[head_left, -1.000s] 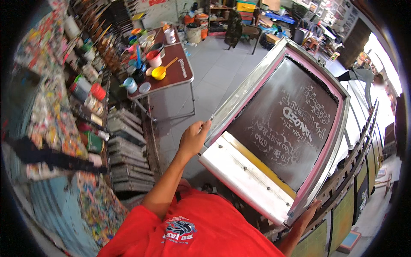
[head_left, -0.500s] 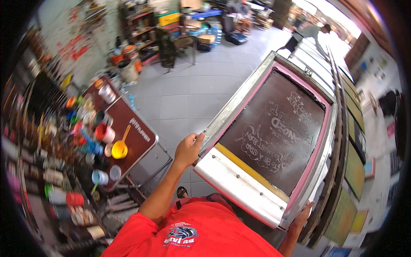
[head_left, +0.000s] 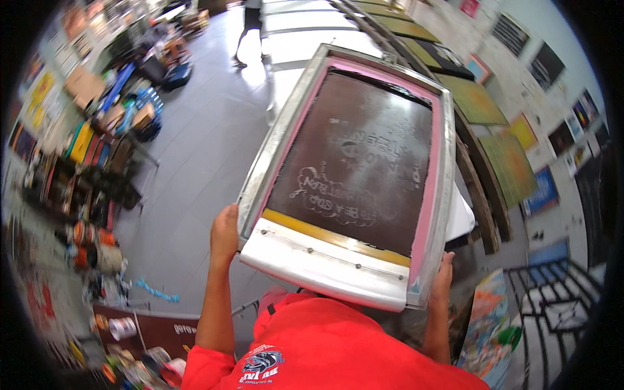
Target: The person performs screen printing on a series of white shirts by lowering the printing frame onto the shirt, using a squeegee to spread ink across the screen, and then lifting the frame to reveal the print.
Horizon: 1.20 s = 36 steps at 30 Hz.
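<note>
I hold a metal-framed printing screen (head_left: 364,143) out over my red shirt, tilted, with dark ink and pale lettering inside a pink border. A squeegee (head_left: 325,266) with a silvery body and a yellow blade lies across the screen's near end. My left hand (head_left: 224,231) grips the left edge of the frame near that end. On the other edge, my right hand (head_left: 442,276) also grips the frame, its fingertips showing beside the metal. The undersides of both grips are hidden.
Ahead is a long rack of printing boards (head_left: 481,97) with white pieces; someone's legs (head_left: 252,29) stand beside it at the top. A cluttered table (head_left: 162,331) sits low left, stacked goods (head_left: 114,140) line the left, and a metal grate (head_left: 552,312) is at lower right.
The view has swung to the right: the table slid down to the lower left and the rack moved ahead. The screen stays in both hands, now more upright in the picture.
</note>
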{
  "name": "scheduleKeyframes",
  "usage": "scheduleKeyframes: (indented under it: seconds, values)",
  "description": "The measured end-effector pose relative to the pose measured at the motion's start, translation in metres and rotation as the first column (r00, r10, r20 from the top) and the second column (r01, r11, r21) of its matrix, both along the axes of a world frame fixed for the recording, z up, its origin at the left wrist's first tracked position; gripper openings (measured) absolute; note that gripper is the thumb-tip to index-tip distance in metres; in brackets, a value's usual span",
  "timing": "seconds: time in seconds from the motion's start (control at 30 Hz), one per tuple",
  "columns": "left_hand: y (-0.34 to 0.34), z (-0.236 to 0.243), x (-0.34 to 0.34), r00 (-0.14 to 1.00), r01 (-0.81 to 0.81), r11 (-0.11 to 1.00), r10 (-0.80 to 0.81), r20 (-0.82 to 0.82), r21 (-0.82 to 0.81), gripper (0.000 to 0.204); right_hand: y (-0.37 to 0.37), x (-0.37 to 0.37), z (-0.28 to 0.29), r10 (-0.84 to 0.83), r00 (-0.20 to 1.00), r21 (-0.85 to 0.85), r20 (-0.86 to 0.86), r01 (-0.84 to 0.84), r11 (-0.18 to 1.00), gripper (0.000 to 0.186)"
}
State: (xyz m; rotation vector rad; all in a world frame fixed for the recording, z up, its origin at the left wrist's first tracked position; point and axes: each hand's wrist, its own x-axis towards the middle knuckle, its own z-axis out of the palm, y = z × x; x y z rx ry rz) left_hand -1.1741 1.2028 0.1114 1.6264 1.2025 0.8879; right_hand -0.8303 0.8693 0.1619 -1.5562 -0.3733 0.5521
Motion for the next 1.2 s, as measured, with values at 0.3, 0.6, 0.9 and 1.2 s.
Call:
scheduleKeyframes:
  seconds: [0.3, 0.6, 0.9, 1.2]
  values:
    - [0.193, 0.055, 0.157, 0.972, 0.209, 0.959, -0.183, 0.146, -0.19, 0.043, 0.134, 0.075, 0.077, -0.29, 0.955, -0.159, 0.066, 0.297, 0.942, 0.057]
    - [0.37, 0.045, 0.323, 0.904, 0.416, 0.864, -0.426, 0.026, -0.283, 0.044, 0.248, 0.147, 0.087, -0.547, 0.832, -0.398, 0.092, 0.535, 0.746, 0.064]
    - [0.382, 0.019, 0.374, 0.772, 0.612, 0.768, -0.632, -0.066, -0.189, 0.052, 0.266, 0.093, 0.057, -0.71, 0.69, -0.445, 0.139, 0.684, 0.578, 0.074]
    - [0.409, -0.007, 0.368, 0.716, 0.658, 0.682, -0.698, -0.012, -0.319, 0.055, 0.278, 0.071, 0.043, -0.709, 0.671, -0.468, 0.217, 0.709, 0.528, 0.077]
